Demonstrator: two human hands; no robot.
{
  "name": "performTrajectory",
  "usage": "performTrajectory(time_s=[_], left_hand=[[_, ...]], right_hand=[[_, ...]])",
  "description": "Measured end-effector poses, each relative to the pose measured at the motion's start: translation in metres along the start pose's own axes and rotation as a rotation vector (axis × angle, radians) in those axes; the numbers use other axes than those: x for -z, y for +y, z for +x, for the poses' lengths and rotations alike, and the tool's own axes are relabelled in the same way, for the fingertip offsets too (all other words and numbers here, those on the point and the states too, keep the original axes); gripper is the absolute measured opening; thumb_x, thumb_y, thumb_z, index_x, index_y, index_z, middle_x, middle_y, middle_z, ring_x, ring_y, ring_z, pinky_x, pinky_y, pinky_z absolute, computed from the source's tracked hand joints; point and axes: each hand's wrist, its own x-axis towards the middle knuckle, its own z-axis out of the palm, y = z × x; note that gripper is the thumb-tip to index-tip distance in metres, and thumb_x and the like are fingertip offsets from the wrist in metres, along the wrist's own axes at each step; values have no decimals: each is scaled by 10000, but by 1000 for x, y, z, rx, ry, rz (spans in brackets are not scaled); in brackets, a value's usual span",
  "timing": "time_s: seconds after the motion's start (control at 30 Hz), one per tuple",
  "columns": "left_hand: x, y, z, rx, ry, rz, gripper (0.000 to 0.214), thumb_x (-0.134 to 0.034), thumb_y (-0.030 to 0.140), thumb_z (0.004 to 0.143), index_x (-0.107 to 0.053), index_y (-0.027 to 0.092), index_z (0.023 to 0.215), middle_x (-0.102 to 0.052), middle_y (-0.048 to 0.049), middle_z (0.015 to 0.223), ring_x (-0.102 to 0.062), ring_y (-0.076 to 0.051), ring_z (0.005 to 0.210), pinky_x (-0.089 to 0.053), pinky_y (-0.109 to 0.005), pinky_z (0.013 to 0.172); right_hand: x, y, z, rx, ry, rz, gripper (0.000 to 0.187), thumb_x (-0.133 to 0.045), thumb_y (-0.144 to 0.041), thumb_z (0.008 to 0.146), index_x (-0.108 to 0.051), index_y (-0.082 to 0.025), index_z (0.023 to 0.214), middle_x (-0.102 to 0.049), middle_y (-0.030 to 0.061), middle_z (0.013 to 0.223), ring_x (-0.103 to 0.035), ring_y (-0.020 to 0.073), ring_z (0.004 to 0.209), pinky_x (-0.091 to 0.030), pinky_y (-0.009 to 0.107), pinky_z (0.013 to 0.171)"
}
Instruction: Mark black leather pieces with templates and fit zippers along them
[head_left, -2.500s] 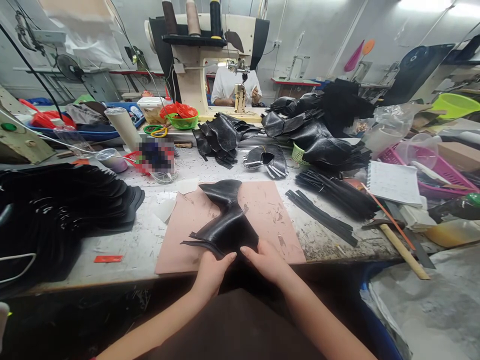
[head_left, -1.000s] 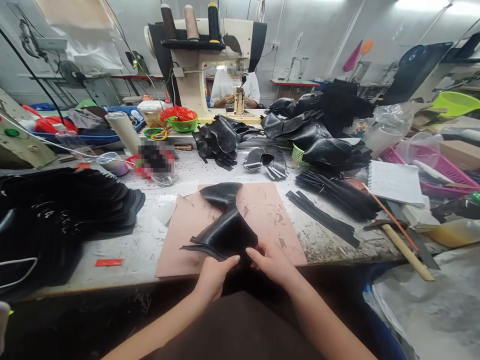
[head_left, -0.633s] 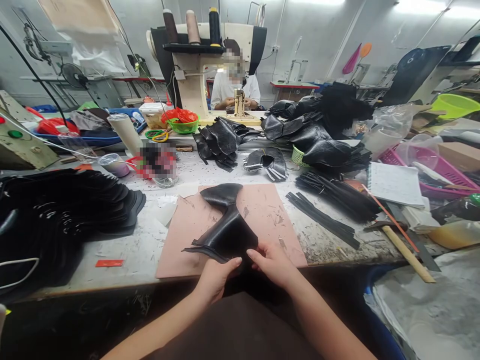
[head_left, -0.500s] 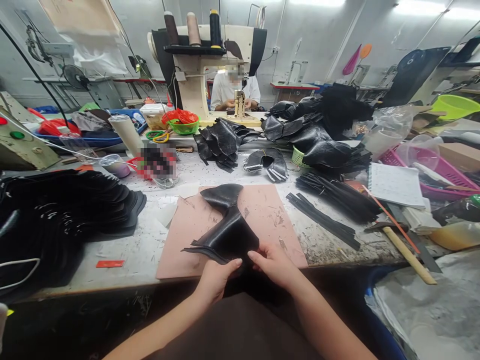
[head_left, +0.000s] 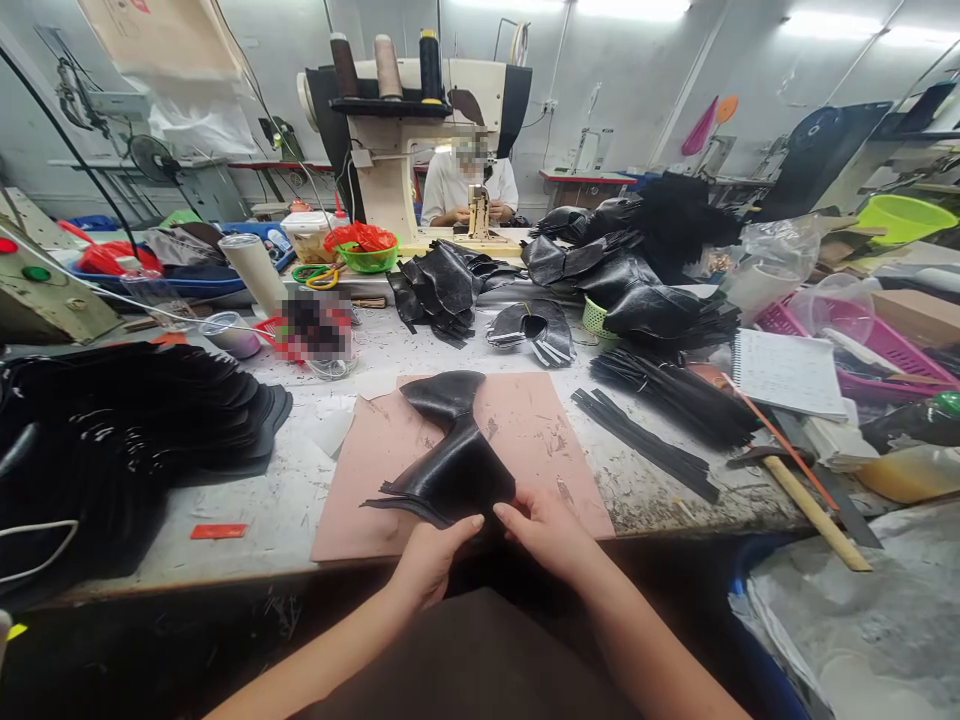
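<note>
A glossy black leather shoe upper (head_left: pixel 461 460) lies partly on a pink board (head_left: pixel 360 530), its near edge reaching the table's front. My left hand (head_left: pixel 439 550) pinches that near edge from the left, thumb on top and fingers hidden underneath. Close beside it, my right hand (head_left: pixel 544 525) grips the same edge on the right between thumb and curled fingers. The upper's dark strip-like ends point left, and its narrower curved part extends toward the back of the board.
Stacked black pieces (head_left: pixel 150 430) fill the left. A small red strip (head_left: pixel 218 531) lies nearby. To the right are black strips (head_left: pixel 645 445), a wooden-handled hammer (head_left: pixel 817 515) and a notebook (head_left: pixel 787 372). Behind, a person (head_left: pixel 471 190) sits at a sewing machine (head_left: pixel 390 150).
Both hands keep their hold on the leather upper, which has barely moved. The view has shifted very slightly.
</note>
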Motion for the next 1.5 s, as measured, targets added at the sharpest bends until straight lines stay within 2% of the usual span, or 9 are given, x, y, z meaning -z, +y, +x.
performTrajectory(time_s=[0.17,0.33,0.5,0.73,0.87,0.93,1.13,1.33,1.5], left_hand=[[0,-2,2,-6,23,12,378,-806,230,473,-663,140,811,-702,-46,749,-640,-227,776,-503,-345,756],[-3,6,-4,-30,19,-12,377,-797,215,497,-660,139,840,-710,-57,800,-645,-235,815,-504,-358,792],[-6,11,-7,-47,27,-66,410,-798,188,491,-660,130,873,-707,-76,880,-631,-259,898,-490,-373,843],[-4,11,-7,-37,-3,-54,368,-774,185,543,-656,138,888,-702,-70,895,-630,-239,895,-497,-339,817],[-3,11,-8,-26,-8,-62,378,-775,185,540,-650,132,892,-700,-65,857,-635,-225,840,-512,-326,748],[-3,11,-8,-29,3,-65,366,-775,184,537,-652,130,877,-700,-63,846,-634,-220,818,-512,-321,729],[-1,10,-6,-54,-32,-28,343,-767,202,554,-663,122,871,-699,-71,866,-622,-227,854,-505,-307,730],[-3,11,-7,-56,-12,-38,407,-774,196,535,-653,126,917,-699,-79,887,-626,-250,882,-510,-340,763],[-4,12,-8,-44,-7,-61,410,-777,184,530,-645,127,913,-704,-64,855,-636,-239,862,-511,-332,777]], right_hand=[[-2,3,1,1,1,17,203,-464,-311,765,-515,-171,628,-570,11,582,-529,137,559,-368,236,523],[6,4,-1,32,-11,48,248,-521,-389,730,-490,-183,596,-480,-23,530,-434,117,521,-312,235,496],[8,5,-3,48,-83,207,20,-515,-204,678,-505,-193,691,-507,-37,624,-403,101,537,-313,224,512],[-2,20,3,38,-175,413,163,-570,-329,673,-505,-179,673,-472,-25,637,-435,129,629,-348,259,611],[-4,24,5,63,-242,684,235,-644,-355,627,-504,-193,725,-483,-36,662,-458,128,664,-365,267,683],[-4,23,5,79,-250,748,226,-648,-351,629,-504,-194,705,-490,-35,671,-460,125,673,-364,262,691],[-4,20,4,76,-237,699,145,-619,-311,635,-595,-185,704,-542,-8,727,-479,144,734,-360,273,733],[-5,18,4,52,-222,757,185,-631,-327,619,-537,-196,711,-524,-25,684,-496,149,714,-383,285,734],[-4,18,5,-15,-208,664,187,-625,-326,596,-544,-183,684,-517,-27,652,-487,147,690,-372,282,714]])
